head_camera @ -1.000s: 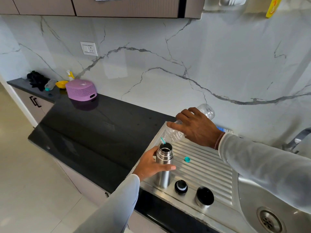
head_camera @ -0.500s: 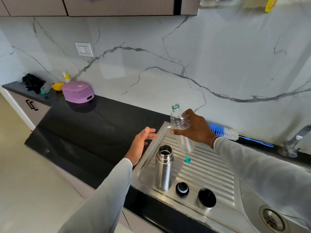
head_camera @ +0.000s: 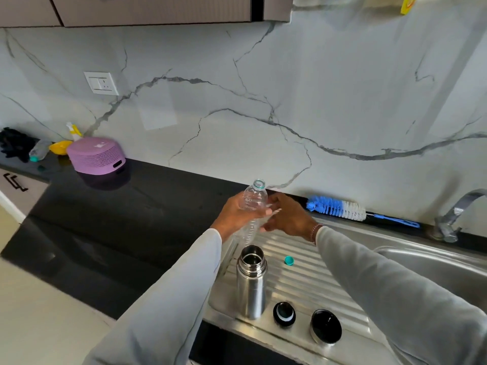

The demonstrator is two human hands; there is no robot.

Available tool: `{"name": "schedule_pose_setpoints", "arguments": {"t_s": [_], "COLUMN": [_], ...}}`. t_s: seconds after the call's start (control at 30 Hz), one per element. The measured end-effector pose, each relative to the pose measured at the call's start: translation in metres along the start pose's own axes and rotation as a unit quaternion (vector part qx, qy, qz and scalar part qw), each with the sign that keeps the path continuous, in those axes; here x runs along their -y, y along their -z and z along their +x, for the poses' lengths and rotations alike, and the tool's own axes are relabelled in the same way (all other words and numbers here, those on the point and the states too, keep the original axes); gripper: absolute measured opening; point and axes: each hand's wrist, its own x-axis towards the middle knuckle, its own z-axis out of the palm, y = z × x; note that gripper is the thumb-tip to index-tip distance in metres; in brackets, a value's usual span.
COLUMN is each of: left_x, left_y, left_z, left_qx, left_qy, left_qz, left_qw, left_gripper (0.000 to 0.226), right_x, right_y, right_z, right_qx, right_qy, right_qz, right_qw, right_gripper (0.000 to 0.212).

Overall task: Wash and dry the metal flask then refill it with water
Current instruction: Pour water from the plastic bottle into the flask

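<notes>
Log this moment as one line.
left hand: grips clear plastic bottle | right hand: at bottle | open steel flask: upright on drainboard

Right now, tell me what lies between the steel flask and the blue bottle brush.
In the head view, the small teal cap lies on the ribbed drainboard between the flask and the brush; the right hand hovers above that stretch.

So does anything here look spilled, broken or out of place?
Nothing spilled or broken. The metal flask stands upright and open on the draining board, its stopper and cup lid beside it.
</notes>
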Motion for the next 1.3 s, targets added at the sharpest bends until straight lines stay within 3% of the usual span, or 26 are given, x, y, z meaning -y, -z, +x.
{"name": "schedule_pose_setpoints", "arguments": {"t_s": [0.1, 0.2, 0.37, 0.53, 0.7, 0.9, 1.03, 1.17, 1.3], "left_x": [0.016, 0.031, 0.050, 0.060, 0.064, 0.063, 0.059, 0.054, 0.049], "left_y": [0.008, 0.013, 0.017, 0.016, 0.016, 0.014, 0.012, 0.012, 0.015], "left_z": [0.010, 0.017, 0.028, 0.034, 0.037, 0.041, 0.043, 0.044, 0.044], "left_qx": [0.002, 0.013, 0.032, 0.050, 0.054, 0.057, 0.053, 0.049, 0.045], "left_qy": [0.012, 0.024, 0.006, -0.019, -0.020, -0.032, -0.049, -0.058, -0.059], "left_qz": [0.046, 0.088, 0.206, 0.266, 0.282, 0.313, 0.353, 0.383, 0.410], "left_qw": [0.999, 0.996, 0.978, 0.963, 0.958, 0.948, 0.933, 0.920, 0.909], "left_gripper": [0.056, 0.059, 0.075, 0.086, 0.094, 0.081, 0.076, 0.071, 0.073], "right_x": [-0.042, -0.087, -0.124, -0.138, -0.126, -0.064, -0.037, -0.030, -0.030], "right_y": [0.006, -0.009, -0.034, -0.047, -0.042, 0.004, 0.024, 0.027, 0.027], "right_z": [0.007, 0.004, 0.004, 0.008, 0.012, 0.019, 0.013, 0.008, 0.004], "right_qx": [0.036, 0.058, 0.046, 0.042, 0.031, -0.093, -0.078, -0.080, -0.080], "right_qy": [-0.057, -0.102, -0.131, -0.126, -0.066, 0.026, 0.095, 0.145, 0.183], "right_qz": [-0.113, -0.198, -0.233, -0.254, -0.253, -0.089, -0.020, -0.033, -0.030], "right_qw": [0.991, 0.973, 0.962, 0.958, 0.965, 0.991, 0.992, 0.986, 0.979], "right_gripper": [0.058, 0.057, 0.057, 0.033, 0.030, 0.030, 0.050, 0.036, 0.037]}}
